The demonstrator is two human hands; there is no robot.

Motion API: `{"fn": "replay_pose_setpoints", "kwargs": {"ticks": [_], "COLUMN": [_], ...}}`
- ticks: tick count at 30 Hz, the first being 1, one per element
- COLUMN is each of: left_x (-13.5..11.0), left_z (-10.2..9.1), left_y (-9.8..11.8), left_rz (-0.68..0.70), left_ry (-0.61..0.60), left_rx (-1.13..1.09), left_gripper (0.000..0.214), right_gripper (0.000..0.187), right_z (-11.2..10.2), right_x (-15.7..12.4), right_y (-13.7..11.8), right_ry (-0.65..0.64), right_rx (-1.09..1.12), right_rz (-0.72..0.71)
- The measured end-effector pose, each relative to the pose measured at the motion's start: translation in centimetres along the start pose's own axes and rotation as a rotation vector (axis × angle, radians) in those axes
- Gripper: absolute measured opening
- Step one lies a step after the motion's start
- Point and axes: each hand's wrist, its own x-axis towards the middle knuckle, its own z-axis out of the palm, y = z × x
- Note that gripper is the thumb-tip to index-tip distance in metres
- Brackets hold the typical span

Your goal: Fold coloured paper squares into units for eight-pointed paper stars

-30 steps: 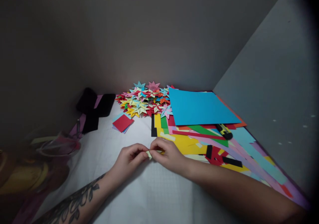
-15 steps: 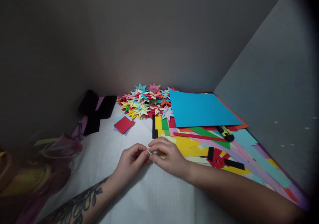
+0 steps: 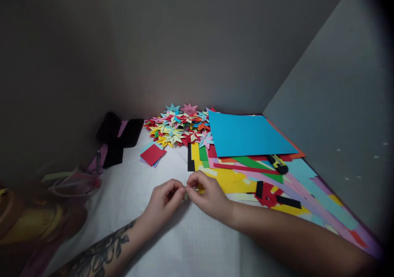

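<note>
Between the fingertips of both hands is a small pale piece of folded paper (image 3: 186, 195), mostly covered by the fingers. My left hand (image 3: 166, 197) is closed, with thumb and forefinger pinching it from the left. From the right, my right hand (image 3: 208, 193) pinches the same paper, its thumb and forefinger meeting the left fingertips. Both hands are over the white cloth (image 3: 191, 244). Beyond them lies a small stack of square papers (image 3: 153, 154), red on top, and behind that a heap of folded paper stars (image 3: 180, 129) in many colours.
A large blue sheet (image 3: 252, 135) lies at the back right over coloured paper strips and scraps (image 3: 237, 180). A yellow and black utility knife (image 3: 279, 165) rests by its front edge. Black pieces (image 3: 131, 132) and a clear round container (image 3: 75, 182) are on the left.
My right fingers have curled, its forefinger drawing in toward the thumb. The pale paper sits slightly lower and is more hidden between my fingertips. The surroundings stay put.
</note>
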Motion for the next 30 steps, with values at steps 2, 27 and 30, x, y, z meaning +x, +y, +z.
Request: {"fn": "replay_pose_setpoints", "kwargs": {"ticks": [2, 27, 30], "left_x": [0.0, 0.5, 0.7], "left_z": [0.0, -0.3, -0.5], "left_y": [0.1, -0.4, -0.4], "left_rz": [0.028, -0.091, -0.121], "left_ry": [-0.025, 0.021, 0.096], "left_rx": [0.035, -0.169, -0.218], "left_gripper": [0.024, 0.017, 0.015], "right_gripper": [0.011, 0.011, 0.01], "right_z": [0.1, -0.1, -0.1], "right_x": [0.0, 0.2, 0.3], "right_y": [0.0, 0.2, 0.4], "right_ry": [-0.034, -0.086, -0.048], "right_rx": [0.031, 0.095, 0.119], "right_rz": [0.013, 0.083, 0.112]}}
